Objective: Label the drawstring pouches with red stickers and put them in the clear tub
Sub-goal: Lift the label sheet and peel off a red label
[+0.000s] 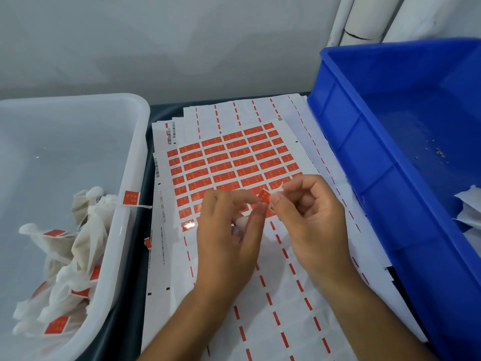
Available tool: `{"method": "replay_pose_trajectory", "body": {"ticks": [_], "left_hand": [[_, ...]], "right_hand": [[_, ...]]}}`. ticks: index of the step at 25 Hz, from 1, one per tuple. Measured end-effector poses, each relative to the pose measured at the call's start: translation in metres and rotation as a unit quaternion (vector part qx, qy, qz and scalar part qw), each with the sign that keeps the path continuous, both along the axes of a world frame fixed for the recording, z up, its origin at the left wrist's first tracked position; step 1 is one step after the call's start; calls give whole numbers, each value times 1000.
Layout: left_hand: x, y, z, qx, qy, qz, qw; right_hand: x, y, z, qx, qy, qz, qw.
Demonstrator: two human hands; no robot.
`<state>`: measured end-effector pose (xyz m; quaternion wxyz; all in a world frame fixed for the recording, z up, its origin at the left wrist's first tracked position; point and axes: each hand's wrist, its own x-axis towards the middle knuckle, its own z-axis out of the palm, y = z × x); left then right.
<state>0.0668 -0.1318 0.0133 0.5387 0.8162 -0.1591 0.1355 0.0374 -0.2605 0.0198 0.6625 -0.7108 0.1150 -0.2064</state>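
A red sticker (265, 196) is pinched between the fingertips of my left hand (229, 238) and my right hand (309, 220), both held over the sticker sheet (229, 157). White pouch cloth (239, 224) shows inside my left hand's curled fingers. A bit of white string or cloth (279, 187) sticks out above my right thumb. The clear tub (130, 162) stands at the left and holds several white drawstring pouches (78, 256) with red stickers. One labelled string end (131, 198) hangs over the tub's right rim.
A blue crate (390, 152) stands at the right, with white pouches (468, 207) in its near right corner. Used backing sheets (286, 308) with red dashes cover the dark table. A loose red sticker (147, 243) lies beside the tub. White pipes (364, 19) stand behind.
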Motion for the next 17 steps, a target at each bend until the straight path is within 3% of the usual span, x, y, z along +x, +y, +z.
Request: {"method": "replay_pose_trajectory", "body": {"ticks": [5,12,17], "left_hand": [[-1,-4,-4,20,10,22,1000],[3,-3,0,3,46,32,998],[4,2,-1,-9,103,-4,995]], "right_hand": [[-1,-4,-4,5,-8,-1,1000],[4,-7,-6,-83,22,18,996],[5,-10,-7,-91,46,116,988]]}}
